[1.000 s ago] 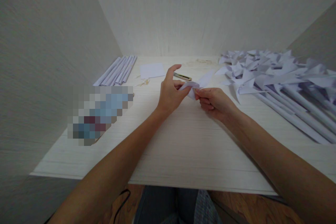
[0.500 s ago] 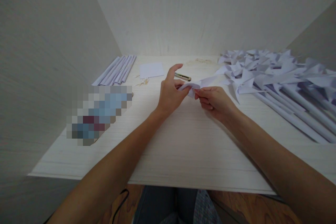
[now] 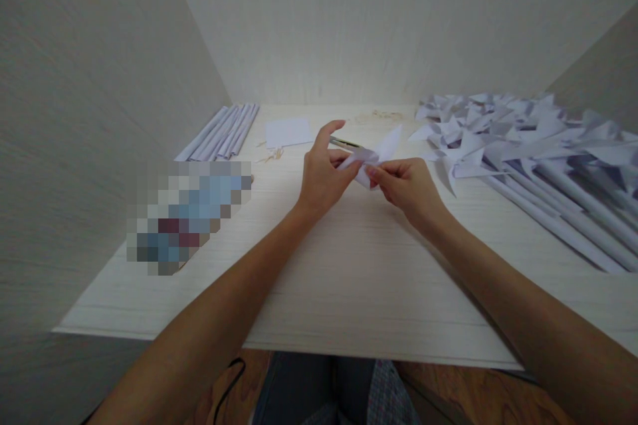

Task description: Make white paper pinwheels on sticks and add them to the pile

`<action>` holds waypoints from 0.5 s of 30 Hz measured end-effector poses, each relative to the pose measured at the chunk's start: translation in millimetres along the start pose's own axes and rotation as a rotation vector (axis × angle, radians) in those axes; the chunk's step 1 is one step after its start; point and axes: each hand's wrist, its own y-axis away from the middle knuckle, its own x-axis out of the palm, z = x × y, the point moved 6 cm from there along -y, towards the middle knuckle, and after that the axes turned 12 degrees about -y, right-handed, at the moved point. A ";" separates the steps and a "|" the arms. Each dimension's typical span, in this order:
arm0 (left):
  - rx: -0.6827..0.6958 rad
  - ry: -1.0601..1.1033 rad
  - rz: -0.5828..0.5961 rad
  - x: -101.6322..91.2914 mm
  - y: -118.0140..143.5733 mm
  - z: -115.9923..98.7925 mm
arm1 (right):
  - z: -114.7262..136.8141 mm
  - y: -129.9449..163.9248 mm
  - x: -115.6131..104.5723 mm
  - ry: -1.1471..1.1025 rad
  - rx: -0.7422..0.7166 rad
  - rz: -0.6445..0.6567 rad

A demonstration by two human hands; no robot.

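Observation:
Between my two hands is a white paper pinwheel point(image 3: 387, 144), its blades curled in toward the middle. My left hand point(image 3: 323, 172) pinches its left side between thumb and fingers, the index finger raised away from the paper. On the other side, my right hand point(image 3: 406, 186) is closed on the paper near its centre with thumb and fingertips. The fingers hide part of the folds. Just behind the pinwheel lies a utility knife point(image 3: 346, 143) on the table, partly covered by my left hand and the paper.
Rolled paper sticks point(image 3: 224, 133) lie at the back left, near a flat white sheet point(image 3: 288, 132) and thin tan strips point(image 3: 272, 155). A blurred-out object point(image 3: 194, 216) is at the left. Many finished pinwheels point(image 3: 518, 139) on paper sticks are heaped at the right of the table point(image 3: 349, 292).
My right hand has turned slightly and brought another blade in toward the centre. One pointed blade now stands up to the right. My left hand has hardly moved.

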 end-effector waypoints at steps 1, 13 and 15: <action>0.006 -0.003 0.008 0.4 -0.2 0.6 | 5.1 1.3 -1.3 0.120 -0.051 -0.017; 0.068 -0.067 0.016 0.8 2.7 -4.0 | -4.6 -3.8 -1.5 0.059 0.022 0.009; 0.058 -0.068 0.017 0.7 2.4 -3.1 | -1.5 -1.7 -1.6 0.110 -0.006 -0.010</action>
